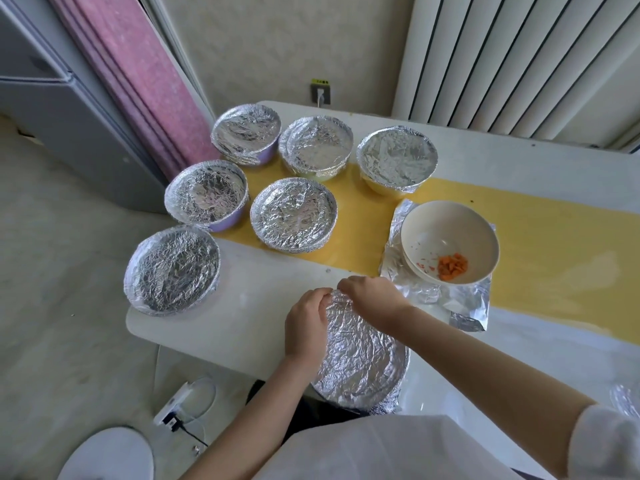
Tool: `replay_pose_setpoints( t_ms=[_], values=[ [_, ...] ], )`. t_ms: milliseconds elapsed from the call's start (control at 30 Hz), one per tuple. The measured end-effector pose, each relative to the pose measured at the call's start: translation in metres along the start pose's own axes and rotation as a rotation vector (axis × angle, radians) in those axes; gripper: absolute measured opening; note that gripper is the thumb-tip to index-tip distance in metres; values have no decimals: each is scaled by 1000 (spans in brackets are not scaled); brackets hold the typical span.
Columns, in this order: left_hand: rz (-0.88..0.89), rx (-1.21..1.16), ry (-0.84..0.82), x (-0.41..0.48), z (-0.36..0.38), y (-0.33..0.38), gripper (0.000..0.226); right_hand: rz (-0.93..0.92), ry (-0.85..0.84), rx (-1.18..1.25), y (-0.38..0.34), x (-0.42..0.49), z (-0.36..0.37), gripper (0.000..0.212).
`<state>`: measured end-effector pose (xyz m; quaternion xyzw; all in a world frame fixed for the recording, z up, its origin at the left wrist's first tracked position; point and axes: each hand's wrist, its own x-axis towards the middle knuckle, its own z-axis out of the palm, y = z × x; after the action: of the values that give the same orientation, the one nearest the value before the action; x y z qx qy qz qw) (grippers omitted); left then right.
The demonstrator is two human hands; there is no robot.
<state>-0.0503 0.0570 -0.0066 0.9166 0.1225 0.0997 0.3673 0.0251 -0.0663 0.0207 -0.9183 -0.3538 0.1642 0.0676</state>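
A foil-covered bowl point(363, 358) sits at the near edge of the white table point(242, 317), right in front of me. My left hand point(306, 327) curls over the foil at the bowl's far-left rim. My right hand point(375, 299) pinches the foil at the far rim, fingertips almost meeting the left hand's. An uncovered cream bowl point(450, 240) holding a little chopped carrot point(452, 266) stands on a loose sheet of foil point(467, 303) to the right.
Several foil-covered bowls stand in rows on the left part of the table, the nearest one point(172, 270) at the left edge. A yellow runner point(536, 244) crosses the table. More foil point(627, 398) lies at the far right. A radiator point(519, 60) stands behind.
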Motion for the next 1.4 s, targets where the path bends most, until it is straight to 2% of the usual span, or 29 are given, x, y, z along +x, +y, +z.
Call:
replay_pose_setpoints(
  t_ms=[133,200,267,367,467,700,833,1000,1200,1400],
  values=[
    [3,35,-20,-4,-1,1,34,66,22,242,10,-15,10,44],
    [20,59,-42,-7,-2,2,44,115,76,335,17,-22,13,40],
    [25,87,-73,-8,-2,4,45,147,109,378,19,-24,14,35],
    [21,95,-139,-9,-2,7,35,146,119,319,14,-21,12,34],
    [27,31,-180,-8,-3,7,22,65,35,195,2,-17,8,32],
    [46,22,-145,-3,0,7,17,63,-47,107,-3,-13,4,26],
    [84,26,-162,-4,2,6,16,73,-28,62,0,-16,4,31],
    [95,47,-189,-4,3,4,18,92,18,170,4,-20,12,26],
    [25,44,-153,-14,-1,14,34,183,136,314,13,-28,15,23],
    [34,-5,-185,-3,1,11,22,191,128,227,14,-28,12,22]
  ],
)
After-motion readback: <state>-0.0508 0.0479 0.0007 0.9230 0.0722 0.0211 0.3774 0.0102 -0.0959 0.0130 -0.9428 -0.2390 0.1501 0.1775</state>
